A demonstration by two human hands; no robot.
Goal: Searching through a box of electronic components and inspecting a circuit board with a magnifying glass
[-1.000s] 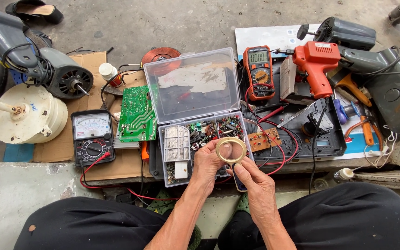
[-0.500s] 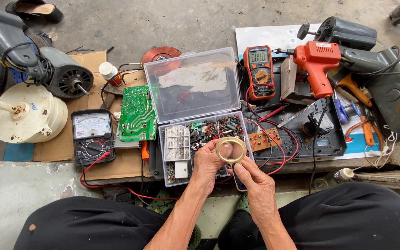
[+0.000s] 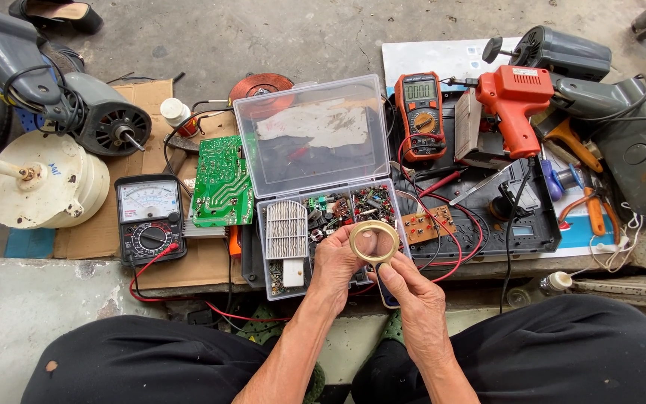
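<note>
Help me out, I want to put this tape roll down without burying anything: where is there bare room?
Both hands, left hand and right hand, hold the tape roll over the parts box. Bare patches: the concrete ledge below the analog meter, and the floor beyond the box lid. The right side, around the orange drill, is crowded.

Tan tape roll (image 3: 374,242), green circuit board (image 3: 223,182), orange drill (image 3: 515,99).

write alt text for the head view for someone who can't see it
Both hands, left hand and right hand, hold a tape roll over an open parts box. Around it lie a green circuit board, two multimeters, analog and orange, and an orange glue gun.
</note>
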